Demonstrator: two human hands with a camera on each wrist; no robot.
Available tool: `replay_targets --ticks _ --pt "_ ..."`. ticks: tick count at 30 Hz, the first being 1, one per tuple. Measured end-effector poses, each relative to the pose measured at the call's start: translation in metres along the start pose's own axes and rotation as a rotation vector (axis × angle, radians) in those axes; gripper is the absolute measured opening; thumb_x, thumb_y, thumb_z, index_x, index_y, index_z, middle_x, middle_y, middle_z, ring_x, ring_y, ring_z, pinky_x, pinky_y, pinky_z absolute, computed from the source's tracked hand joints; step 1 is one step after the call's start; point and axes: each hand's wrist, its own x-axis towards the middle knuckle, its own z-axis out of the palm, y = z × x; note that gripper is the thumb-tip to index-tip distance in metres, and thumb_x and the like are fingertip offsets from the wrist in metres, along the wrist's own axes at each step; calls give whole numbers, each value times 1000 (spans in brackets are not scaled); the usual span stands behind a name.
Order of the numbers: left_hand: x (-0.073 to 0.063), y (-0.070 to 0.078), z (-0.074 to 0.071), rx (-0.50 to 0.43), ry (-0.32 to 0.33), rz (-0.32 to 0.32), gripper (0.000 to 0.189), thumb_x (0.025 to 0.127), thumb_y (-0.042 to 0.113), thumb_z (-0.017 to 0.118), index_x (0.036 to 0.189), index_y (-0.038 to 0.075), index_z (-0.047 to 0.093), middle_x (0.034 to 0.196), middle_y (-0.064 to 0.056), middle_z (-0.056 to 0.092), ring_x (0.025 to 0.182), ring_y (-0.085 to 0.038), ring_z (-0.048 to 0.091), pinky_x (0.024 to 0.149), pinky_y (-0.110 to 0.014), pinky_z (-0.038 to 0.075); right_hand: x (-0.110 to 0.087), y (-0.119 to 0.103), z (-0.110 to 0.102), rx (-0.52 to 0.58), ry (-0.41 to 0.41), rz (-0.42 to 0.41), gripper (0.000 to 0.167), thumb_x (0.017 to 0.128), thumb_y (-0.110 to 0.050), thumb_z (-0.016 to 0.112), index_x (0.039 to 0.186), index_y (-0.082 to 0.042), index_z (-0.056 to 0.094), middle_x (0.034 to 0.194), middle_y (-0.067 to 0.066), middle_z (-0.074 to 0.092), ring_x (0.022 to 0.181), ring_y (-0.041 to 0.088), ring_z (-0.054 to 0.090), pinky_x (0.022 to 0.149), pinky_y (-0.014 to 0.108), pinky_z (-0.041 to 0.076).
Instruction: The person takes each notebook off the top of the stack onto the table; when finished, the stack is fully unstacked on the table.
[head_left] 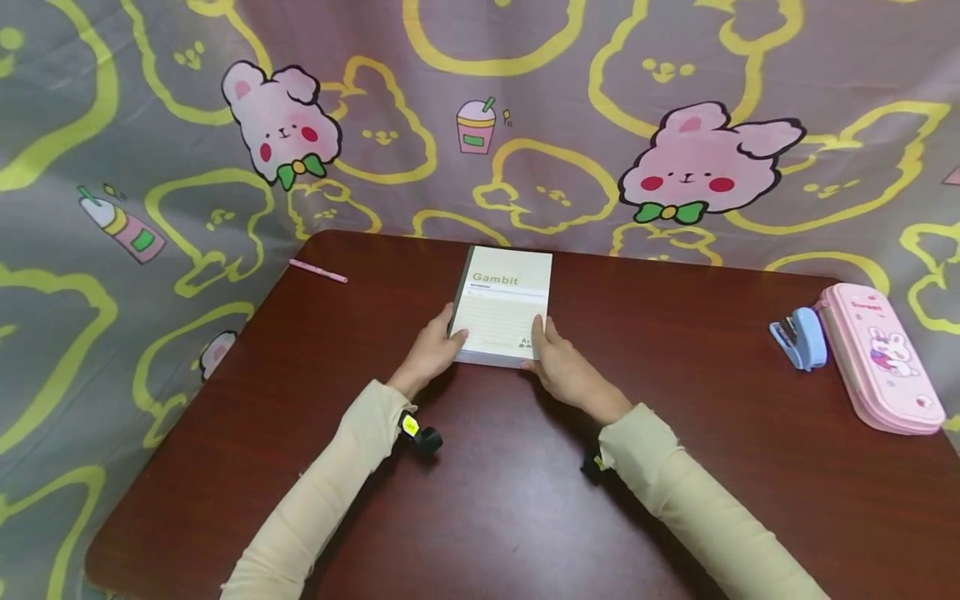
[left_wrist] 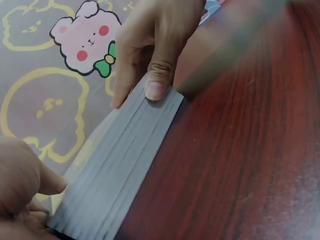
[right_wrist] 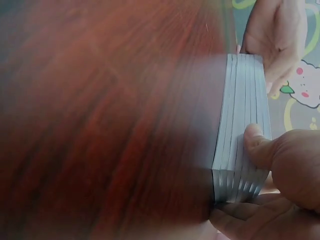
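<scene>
A stack of several notebooks lies on the table, its pale top cover printed "Gambit" and its dark spine on the left. My left hand grips the near left corner, thumb over the cover's edge. At the near right corner my right hand holds the stack, fingers along its side. In the left wrist view, the right thumb presses on the grey page edges. From the right wrist, the layered notebooks show edge-on between both hands. Some fingers are hidden behind the stack.
The brown table has a rounded far left corner, near which lies a pink pen. To the right are a blue stapler and a pink pencil case. A patterned curtain hangs behind the table.
</scene>
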Motion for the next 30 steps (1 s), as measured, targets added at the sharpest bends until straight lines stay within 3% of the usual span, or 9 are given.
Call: replay_targets --ticks 5,9,14,17,21,24,28,30 --pt "-1 9 -2 91 19 36 62 99 17 48 151 -4 22 150 -23 39 139 -34 38 117 -44 28 0 0 -1 -36 -21 5 74 98 -23 55 146 17 15 143 49 20 114 56 53 94 53 49" --pt "1 19 -3 144 54 88 54 98 15 48 147 -2 33 138 -24 53 129 -35 50 109 -48 39 -1 2 -1 -47 -10 -5 74 98 -23 55 146 17 16 142 49 22 112 56 54 93 53 50" --pt "2 25 -3 116 120 107 46 95 8 53 140 0 46 124 -21 64 118 -32 58 101 -46 46 -2 4 1 -43 8 -22 73 98 -22 56 145 18 17 142 49 23 112 55 55 92 52 51" --pt "2 25 0 -64 84 73 52 97 2 48 147 3 35 125 -24 60 105 -35 65 87 -46 55 -2 5 3 -47 8 -14 73 98 -24 55 146 17 17 143 48 24 111 53 56 92 51 51" --pt "1 23 6 -231 66 -1 54 98 -2 42 150 7 31 132 -24 51 84 -30 70 65 -33 60 -2 5 5 -58 -1 0 74 99 -25 55 147 15 16 144 46 24 110 50 59 91 49 52" --pt "1 21 7 -315 91 -44 49 98 -4 41 146 6 41 134 -22 50 81 -23 67 63 -30 59 -2 5 5 -60 1 4 75 98 -26 56 147 15 16 144 45 25 109 49 60 90 49 53" --pt "3 22 3 -501 90 -75 50 98 -7 40 145 9 43 131 -20 49 82 -23 64 64 -37 60 -2 6 4 -64 47 -16 76 96 -24 60 146 16 20 143 45 30 108 49 61 86 49 54" --pt "2 24 0 -519 98 -76 50 98 -7 41 145 10 43 131 -19 49 83 -23 64 64 -38 60 -2 6 3 -66 70 -29 76 95 -24 62 146 16 22 141 45 32 108 49 61 84 50 55"
